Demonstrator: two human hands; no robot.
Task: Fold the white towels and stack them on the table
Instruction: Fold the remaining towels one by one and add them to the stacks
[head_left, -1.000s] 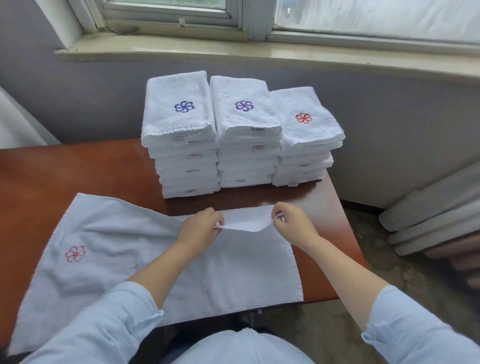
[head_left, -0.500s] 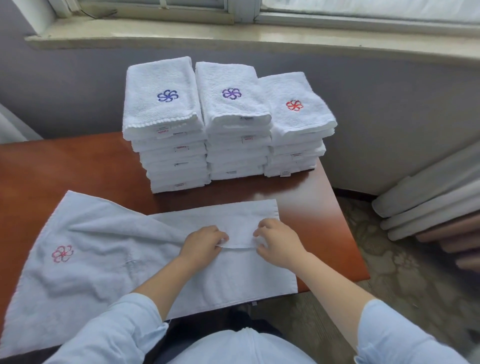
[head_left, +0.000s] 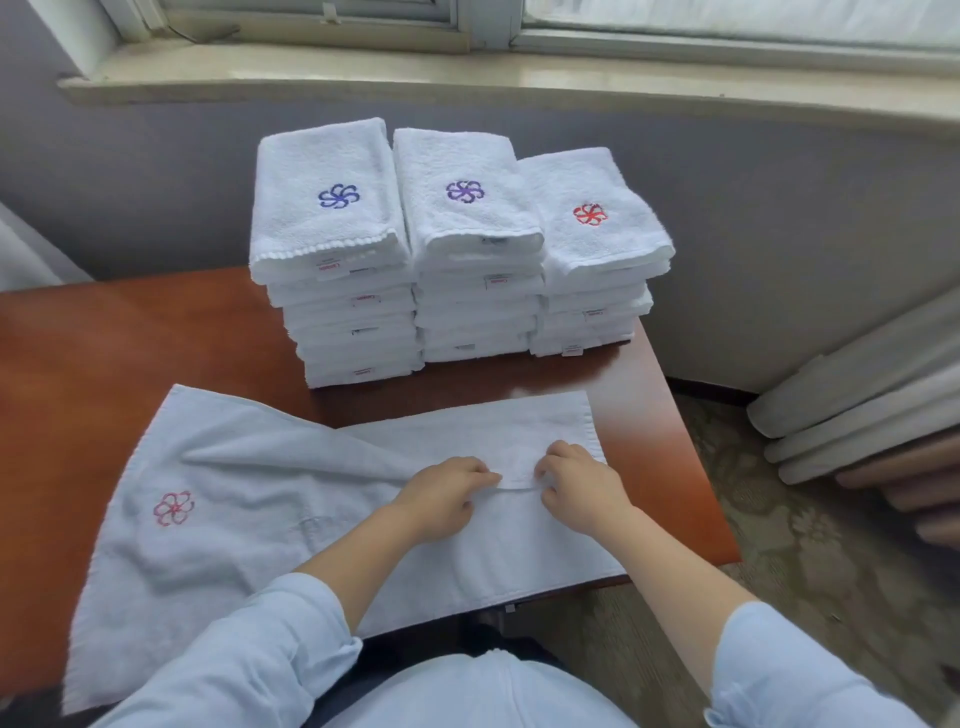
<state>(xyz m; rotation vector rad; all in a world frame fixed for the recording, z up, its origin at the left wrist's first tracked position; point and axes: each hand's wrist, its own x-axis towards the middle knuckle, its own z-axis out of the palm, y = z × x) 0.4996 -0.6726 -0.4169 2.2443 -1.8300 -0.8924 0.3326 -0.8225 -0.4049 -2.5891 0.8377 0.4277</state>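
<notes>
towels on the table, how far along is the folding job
Done: three stacks of folded towels stand on the table. In hand: left hand and right hand pinch a fold in the spread towel. Left: finish folding it and stack it.

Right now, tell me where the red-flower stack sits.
In the head view, the red-flower stack stands at the table's far right edge, beside the purple-flower stack.
</notes>
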